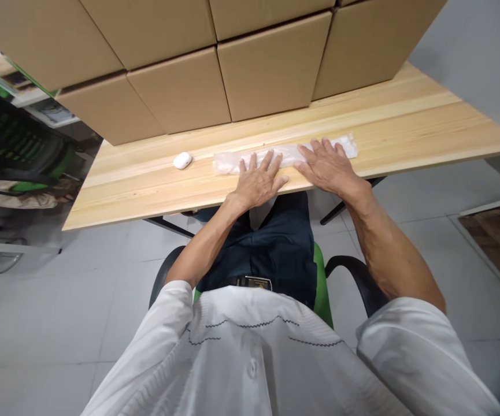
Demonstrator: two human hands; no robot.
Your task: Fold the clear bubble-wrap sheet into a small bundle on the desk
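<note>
Brown boxes (276, 75) stand along the back of the table (427, 127). In my head view, the plastic (291, 153) lies lengthwise near the front edge. My left hand (257, 182) is palm down, fingers spread onto its left half; my right hand (326, 166), likewise splayed, rests across its right part.

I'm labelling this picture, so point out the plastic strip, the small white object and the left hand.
Plastic strip (290, 154): head view, on its stretch between the two hands.
Small white object (182, 160): head view, middle of its rounded top.
Left hand (256, 183): head view, back of the hand.
</note>
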